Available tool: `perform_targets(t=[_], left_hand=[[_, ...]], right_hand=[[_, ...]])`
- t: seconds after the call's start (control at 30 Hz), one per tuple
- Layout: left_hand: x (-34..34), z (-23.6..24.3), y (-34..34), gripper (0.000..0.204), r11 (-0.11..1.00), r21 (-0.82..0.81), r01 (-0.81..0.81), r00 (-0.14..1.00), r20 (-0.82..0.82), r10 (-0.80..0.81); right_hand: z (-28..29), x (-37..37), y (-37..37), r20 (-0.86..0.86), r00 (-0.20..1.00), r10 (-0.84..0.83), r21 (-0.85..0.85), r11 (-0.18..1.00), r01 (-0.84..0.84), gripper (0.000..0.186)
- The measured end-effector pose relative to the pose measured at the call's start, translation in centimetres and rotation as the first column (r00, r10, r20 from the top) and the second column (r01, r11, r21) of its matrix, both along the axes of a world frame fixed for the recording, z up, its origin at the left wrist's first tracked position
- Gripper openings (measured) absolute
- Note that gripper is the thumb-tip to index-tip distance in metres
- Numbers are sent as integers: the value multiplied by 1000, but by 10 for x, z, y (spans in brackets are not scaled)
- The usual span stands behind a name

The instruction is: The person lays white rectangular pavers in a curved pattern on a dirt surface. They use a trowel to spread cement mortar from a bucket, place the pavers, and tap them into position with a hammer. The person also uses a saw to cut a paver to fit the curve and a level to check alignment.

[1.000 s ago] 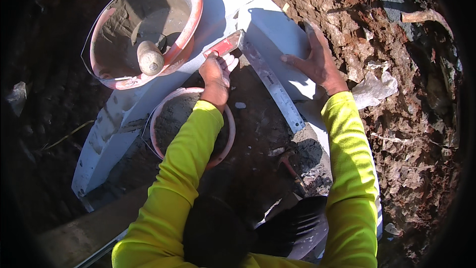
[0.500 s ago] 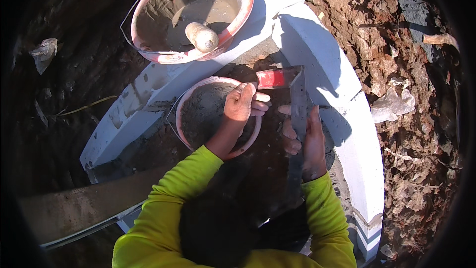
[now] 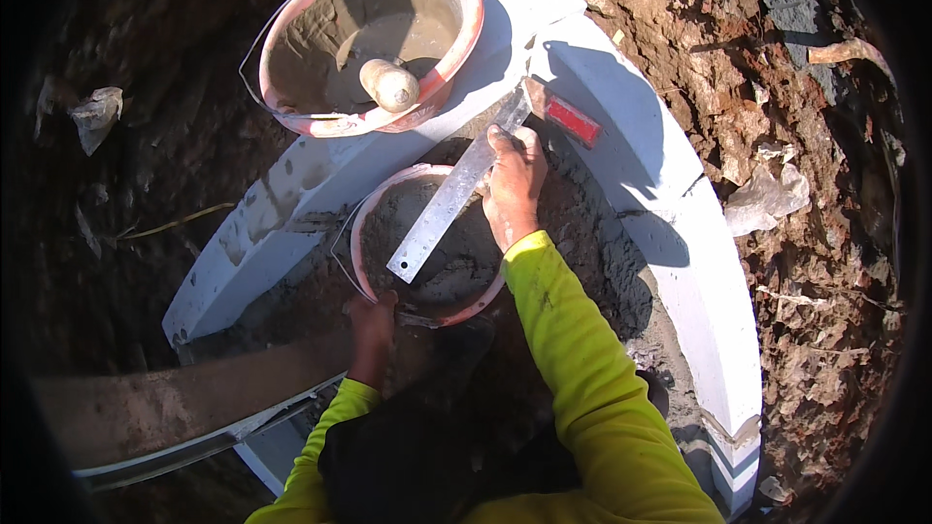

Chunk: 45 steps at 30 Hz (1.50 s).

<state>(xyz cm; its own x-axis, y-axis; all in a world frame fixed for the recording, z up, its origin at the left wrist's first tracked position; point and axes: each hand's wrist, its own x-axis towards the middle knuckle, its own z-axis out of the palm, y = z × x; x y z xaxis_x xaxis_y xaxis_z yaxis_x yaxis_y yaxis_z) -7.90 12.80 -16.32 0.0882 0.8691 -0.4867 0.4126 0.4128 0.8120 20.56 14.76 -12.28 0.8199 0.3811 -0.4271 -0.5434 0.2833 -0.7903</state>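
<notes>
A try square with a metal blade [image 3: 451, 199] and a red-faced stock [image 3: 573, 121] is gripped by the blade in my right hand [image 3: 515, 175]. Its blade slants over a small mortar bucket [image 3: 495, 296], while the stock end lies close to the white blocks. My left hand [image 3: 372, 320] is low at the bucket's near-left rim, in shadow; its fingers are too dark to make out, and I cannot tell whether it grips the rim. Behind stands a larger pinkish bucket [image 3: 466, 19] smeared with mortar, with a rounded tool handle [image 3: 390, 85] leaning over its near edge.
White blocks [image 3: 621, 126] form a pointed, curved border around the work, with wet mortar [image 3: 621, 262] along its inner right side. A brown board [image 3: 175, 398] crosses at lower left. Rough soil [image 3: 815, 330] rises on the right, with a crumpled plastic scrap [image 3: 769, 199].
The square has turned from upright to a slant over the small bucket, its stock now pointing right. My right hand has moved up and left with it; my left hand has dropped to the bucket's near-left rim.
</notes>
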Motion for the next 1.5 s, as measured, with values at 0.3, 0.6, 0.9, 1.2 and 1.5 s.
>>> perform_targets(t=[0.3,0.6,0.9,1.2,1.5], left_hand=[[-41,34,-11,11,982,-186,-23,994,-108,3],[-85,19,-17,27,953,-283,-106,994,-58,94],[-84,5,-18,33,961,-234,-145,989,-15,146],[-72,22,-18,35,981,-149,-121,987,-123,103],[-87,5,-18,43,990,-55,-127,989,-82,123]], right_hand=[[-49,23,63,7,999,-35,-7,999,35,16],[-72,49,88,-17,1000,-16,30,999,17,19],[-73,53,84,54,997,59,-20,998,-58,18],[-66,53,85,2,998,66,22,998,-66,16],[-69,52,87,-10,998,61,91,994,-60,11]])
